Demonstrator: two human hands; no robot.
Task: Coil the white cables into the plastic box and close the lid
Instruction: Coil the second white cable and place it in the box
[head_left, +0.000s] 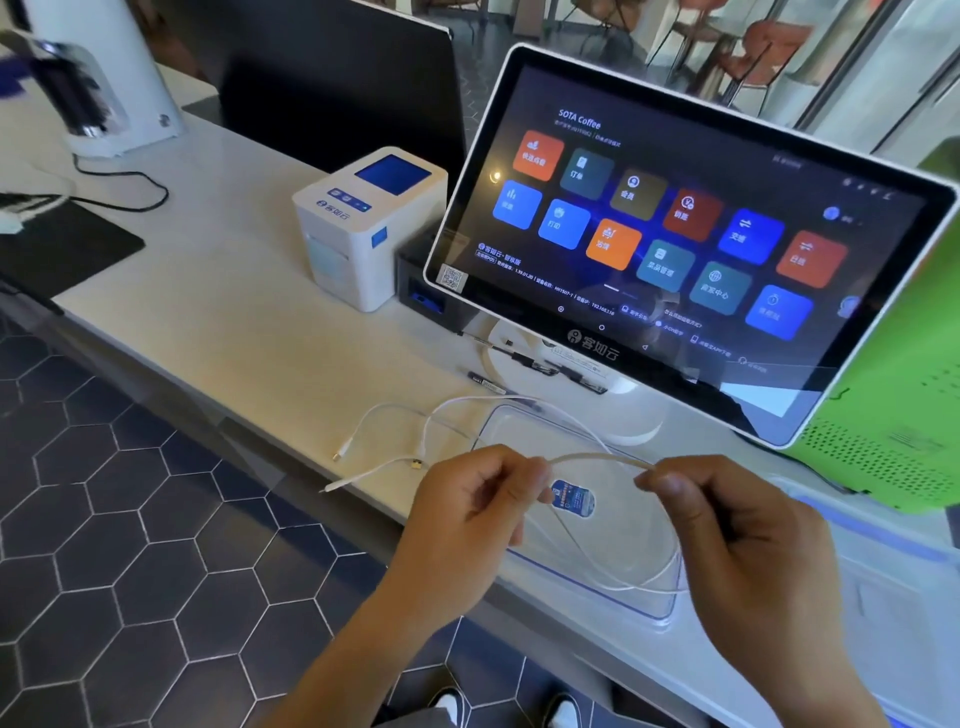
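Note:
A thin white cable (597, 458) arcs between my two hands above a clear plastic box (498, 421) with a blue rim and a blue sticker inside. My left hand (478, 499) pinches one side of the arc. My right hand (727, 514) pinches the other side. The cable loops down into the box below my hands. More white cable (384, 415) trails left over the counter, its plug ends lying near the counter's front edge. A clear lid (857, 525) with blue trim seems to lie to the right of the box, partly behind my right hand.
A tilted touchscreen terminal (675, 223) stands just behind the box, with pens (488, 383) at its foot. A white label printer (363, 223) sits to its left. A green perforated case (893, 431) is at the right. Dark hexagon floor tiles lie below the counter edge.

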